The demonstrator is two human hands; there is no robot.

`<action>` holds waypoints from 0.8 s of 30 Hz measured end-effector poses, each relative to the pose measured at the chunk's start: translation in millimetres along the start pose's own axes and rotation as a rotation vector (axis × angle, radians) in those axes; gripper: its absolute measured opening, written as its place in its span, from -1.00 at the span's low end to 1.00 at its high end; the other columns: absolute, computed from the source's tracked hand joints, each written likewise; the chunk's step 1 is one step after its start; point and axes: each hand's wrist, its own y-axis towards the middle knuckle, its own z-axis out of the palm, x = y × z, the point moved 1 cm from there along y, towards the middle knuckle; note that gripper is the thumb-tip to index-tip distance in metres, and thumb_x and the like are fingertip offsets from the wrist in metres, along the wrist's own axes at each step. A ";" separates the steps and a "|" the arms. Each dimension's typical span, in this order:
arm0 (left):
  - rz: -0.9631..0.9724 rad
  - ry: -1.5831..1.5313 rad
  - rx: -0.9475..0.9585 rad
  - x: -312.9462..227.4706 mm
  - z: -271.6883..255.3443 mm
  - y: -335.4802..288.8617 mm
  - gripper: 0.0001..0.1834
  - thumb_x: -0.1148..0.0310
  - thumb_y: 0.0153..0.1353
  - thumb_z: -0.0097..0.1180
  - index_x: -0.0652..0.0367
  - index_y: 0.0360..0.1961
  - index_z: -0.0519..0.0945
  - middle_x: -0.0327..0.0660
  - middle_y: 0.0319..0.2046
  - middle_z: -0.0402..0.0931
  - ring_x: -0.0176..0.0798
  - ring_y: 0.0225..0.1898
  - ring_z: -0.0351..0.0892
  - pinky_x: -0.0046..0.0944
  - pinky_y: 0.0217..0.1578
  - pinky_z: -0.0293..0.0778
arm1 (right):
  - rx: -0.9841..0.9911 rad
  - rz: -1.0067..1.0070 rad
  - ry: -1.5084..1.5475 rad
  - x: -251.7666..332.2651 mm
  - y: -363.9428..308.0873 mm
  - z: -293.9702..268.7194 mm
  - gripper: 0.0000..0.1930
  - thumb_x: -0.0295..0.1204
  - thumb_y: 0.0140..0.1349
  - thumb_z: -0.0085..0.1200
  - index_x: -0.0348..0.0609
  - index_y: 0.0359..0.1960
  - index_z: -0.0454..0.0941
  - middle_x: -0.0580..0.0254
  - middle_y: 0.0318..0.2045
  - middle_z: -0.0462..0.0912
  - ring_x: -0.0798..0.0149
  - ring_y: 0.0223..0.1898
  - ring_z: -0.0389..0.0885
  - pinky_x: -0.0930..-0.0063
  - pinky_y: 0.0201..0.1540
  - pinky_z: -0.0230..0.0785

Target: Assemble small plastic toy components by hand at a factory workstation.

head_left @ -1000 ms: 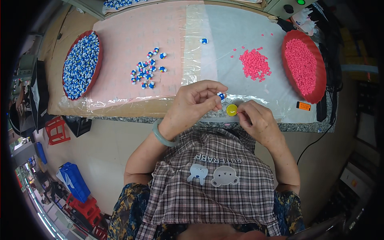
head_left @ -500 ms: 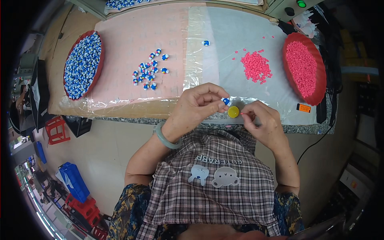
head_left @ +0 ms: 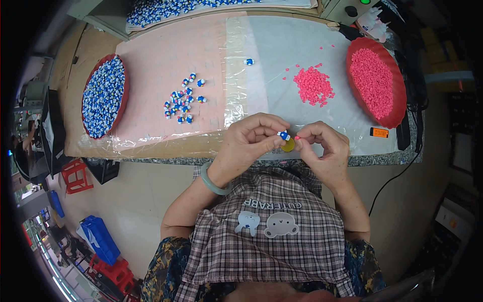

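Note:
My left hand [head_left: 250, 141] pinches a small blue-and-white figurine [head_left: 284, 135] between thumb and fingertips, above the table's front edge. Close beside it, my right hand [head_left: 326, 150] is closed on a tiny pink piece [head_left: 297, 138] at its fingertips. The piece and the figurine are near each other; a narrow gap shows between them. Just below lies a round yellow lid-like disc [head_left: 288, 145], partly covered by my fingers. A loose heap of pink pieces [head_left: 313, 86] is on the white sheet beyond my right hand. Several figurines with pink bits [head_left: 187, 95] lie on the pink sheet.
A red dish [head_left: 126, 95] of blue-and-white figurines stands at the left; another red dish [head_left: 400, 95] holds pink pieces at the right. One lone figurine [head_left: 248, 62] lies mid-table. An orange-and-black object [head_left: 379, 132] is near the right edge. A shelf [head_left: 221, 11] with more figurines spans the back.
My right hand has moved left with the pink piece, up close to the figurine in my left hand. My fingers now cover part of the yellow disc. The whole view has shifted slightly.

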 end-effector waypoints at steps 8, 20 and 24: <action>-0.067 -0.014 0.034 0.6 -3.9 0.9 -0.83 0.57 0.31 0.20 0.35 -0.09 0.66 -0.10 -0.02 0.58 -0.35 -0.18 0.65 -0.39 -0.15 0.60 | -0.025 0.108 0.229 -3.6 -3.6 -7.9 -0.90 -0.73 0.23 0.13 -0.41 -0.23 0.54 0.16 -0.32 0.63 0.38 -0.37 0.67 0.51 -0.27 0.60; -0.123 0.033 -0.024 -2.8 0.7 1.6 -0.81 0.50 0.35 0.18 0.33 -0.06 0.68 -0.13 -0.19 0.70 -0.40 -0.22 0.66 -0.42 -0.17 0.60 | -0.029 0.102 0.154 -8.0 -6.1 -11.6 -0.90 -0.72 0.23 0.14 -0.40 -0.23 0.55 0.17 -0.32 0.63 0.39 -0.38 0.67 0.52 -0.27 0.57; -0.116 -0.075 -0.040 -2.9 5.0 1.5 -0.78 0.53 0.35 0.17 0.34 -0.02 0.67 -0.12 -0.15 0.70 -0.36 -0.17 0.69 -0.40 -0.12 0.62 | -0.029 0.077 0.109 -3.2 -5.1 -10.5 -0.89 -0.72 0.21 0.16 -0.38 -0.24 0.56 0.20 -0.34 0.64 0.41 -0.38 0.66 0.53 -0.27 0.56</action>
